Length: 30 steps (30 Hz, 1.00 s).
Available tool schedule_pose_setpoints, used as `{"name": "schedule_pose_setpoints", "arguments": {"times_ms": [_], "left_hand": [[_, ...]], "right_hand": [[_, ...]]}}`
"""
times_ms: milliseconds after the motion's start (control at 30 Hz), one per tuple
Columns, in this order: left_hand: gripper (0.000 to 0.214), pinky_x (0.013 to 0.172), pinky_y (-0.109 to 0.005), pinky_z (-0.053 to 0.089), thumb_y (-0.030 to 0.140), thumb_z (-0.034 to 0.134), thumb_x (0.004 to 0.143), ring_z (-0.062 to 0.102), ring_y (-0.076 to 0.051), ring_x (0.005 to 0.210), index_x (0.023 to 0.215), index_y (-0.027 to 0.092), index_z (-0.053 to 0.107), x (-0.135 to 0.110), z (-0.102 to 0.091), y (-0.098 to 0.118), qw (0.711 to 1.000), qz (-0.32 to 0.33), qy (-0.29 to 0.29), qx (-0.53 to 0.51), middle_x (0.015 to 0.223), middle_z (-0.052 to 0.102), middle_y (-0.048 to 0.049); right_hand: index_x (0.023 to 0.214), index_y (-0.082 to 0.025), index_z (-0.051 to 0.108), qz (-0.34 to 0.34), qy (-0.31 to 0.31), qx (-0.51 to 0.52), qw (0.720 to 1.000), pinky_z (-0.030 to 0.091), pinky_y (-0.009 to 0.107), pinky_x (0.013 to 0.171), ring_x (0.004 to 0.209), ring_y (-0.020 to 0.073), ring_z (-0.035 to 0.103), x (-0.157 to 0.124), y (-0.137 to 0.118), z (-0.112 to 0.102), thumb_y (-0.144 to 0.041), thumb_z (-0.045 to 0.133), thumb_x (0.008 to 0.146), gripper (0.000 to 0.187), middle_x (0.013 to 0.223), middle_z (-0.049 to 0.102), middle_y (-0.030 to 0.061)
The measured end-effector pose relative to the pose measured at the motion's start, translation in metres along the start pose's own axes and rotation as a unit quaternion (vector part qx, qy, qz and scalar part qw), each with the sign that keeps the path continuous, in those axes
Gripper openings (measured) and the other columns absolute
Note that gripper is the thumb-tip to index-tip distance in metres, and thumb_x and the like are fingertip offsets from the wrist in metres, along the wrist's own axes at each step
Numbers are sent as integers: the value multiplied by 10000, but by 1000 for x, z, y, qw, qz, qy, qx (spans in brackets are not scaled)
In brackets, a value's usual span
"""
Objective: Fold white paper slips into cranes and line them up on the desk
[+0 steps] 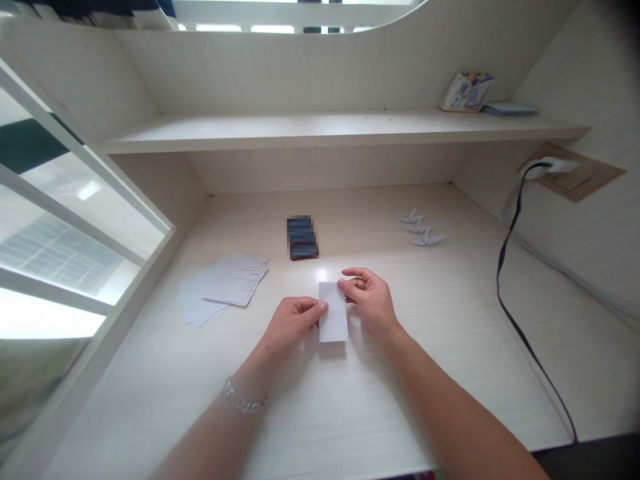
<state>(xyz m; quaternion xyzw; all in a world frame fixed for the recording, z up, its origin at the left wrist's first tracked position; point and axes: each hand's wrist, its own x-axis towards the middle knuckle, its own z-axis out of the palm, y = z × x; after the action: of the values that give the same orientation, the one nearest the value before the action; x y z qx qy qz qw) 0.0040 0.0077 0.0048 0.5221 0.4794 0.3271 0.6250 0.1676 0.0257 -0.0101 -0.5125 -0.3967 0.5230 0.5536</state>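
A small white folded paper (pixel 333 320) lies on the pale wooden desk (pixel 450 360) in front of me. My left hand (pixel 293 323) pinches its left edge with thumb and fingers. My right hand (pixel 367 299) has its fingers curled and pressed on the paper's upper right edge. A bracelet sits on my left wrist.
A stack of white paper sheets (pixel 225 287) lies to the left. A dark phone (pixel 302 237) lies behind the paper. Three folded paper cranes (pixel 421 229) sit at the back right. A black cable (pixel 515 293) runs from a wall socket (pixel 550 165). A shelf (pixel 325 127) holds a small box (pixel 466 91).
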Motion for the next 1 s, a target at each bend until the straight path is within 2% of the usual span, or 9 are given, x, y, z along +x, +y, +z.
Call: {"name": "schedule_pose_setpoints", "arguments": {"times_ms": [67, 167, 233, 367, 567, 667, 800, 1000], "left_hand": [[311, 524, -232, 288, 416, 582, 766, 405, -99, 559, 685, 127, 662, 1, 1, -2, 1000, 2, 9, -15, 612, 542, -17], [308, 524, -229, 289, 409, 585, 768, 404, -95, 557, 694, 120, 662, 2, 1, -5, 999, 7, 20, -32, 617, 542, -19], [301, 512, -224, 284, 403, 600, 758, 395, -90, 545, 669, 119, 645, 3, 0, -6, 999, 10, 32, -33, 598, 521, -11], [290, 497, -216, 284, 387, 606, 756, 393, -87, 540, 643, 120, 620, 4, -2, -8, 997, 30, 69, -33, 580, 490, -1], [309, 494, -215, 290, 400, 597, 766, 398, -84, 543, 686, 106, 645, 6, -2, -12, 996, 41, 59, -61, 602, 503, -11], [328, 501, -220, 314, 419, 595, 764, 423, -91, 544, 705, 103, 658, 8, -3, -16, 995, 41, 77, -50, 620, 540, -27], [333, 517, -222, 351, 436, 592, 764, 467, -99, 560, 739, 114, 671, 9, -6, -18, 994, 40, 94, -43, 645, 582, -33], [301, 628, -247, 445, 361, 674, 708, 599, -156, 722, 896, 127, 693, 8, -5, -13, 995, 7, 69, -77, 844, 691, -92]], "right_hand": [[945, -166, 616, 15, -8, 0, 1000, 448, 257, 551, 584, 130, 541, 1, 3, 0, -399, 698, 675, 366, 633, 609, 0], [784, -144, 640, 38, -71, -34, 996, 432, 256, 527, 567, 130, 526, 1, 5, -1, -447, 653, 709, 312, 629, 595, 14], [690, -137, 627, 19, -93, -76, 993, 400, 245, 506, 534, 117, 495, 1, 4, -3, -444, 628, 733, 310, 588, 569, 9], [694, -134, 630, -10, -100, -134, 986, 369, 242, 496, 541, 120, 486, -2, 1, -3, -424, 619, 745, 295, 594, 573, 13], [742, -132, 646, -7, -111, -122, 986, 385, 247, 512, 570, 133, 516, -6, -1, 0, -440, 596, 761, 312, 657, 615, 40], [762, -135, 649, 15, -115, -109, 987, 404, 245, 523, 588, 137, 536, -5, 0, 1, -440, 609, 745, 309, 688, 630, 47], [720, -133, 645, 45, -159, -134, 977, 388, 228, 491, 563, 129, 535, -5, 2, 1, -400, 659, 701, 268, 667, 628, 37], [685, -134, 634, 41, -136, -134, 981, 367, 219, 465, 523, 118, 528, -6, -1, 2, -372, 661, 696, 240, 619, 624, 23]]}}
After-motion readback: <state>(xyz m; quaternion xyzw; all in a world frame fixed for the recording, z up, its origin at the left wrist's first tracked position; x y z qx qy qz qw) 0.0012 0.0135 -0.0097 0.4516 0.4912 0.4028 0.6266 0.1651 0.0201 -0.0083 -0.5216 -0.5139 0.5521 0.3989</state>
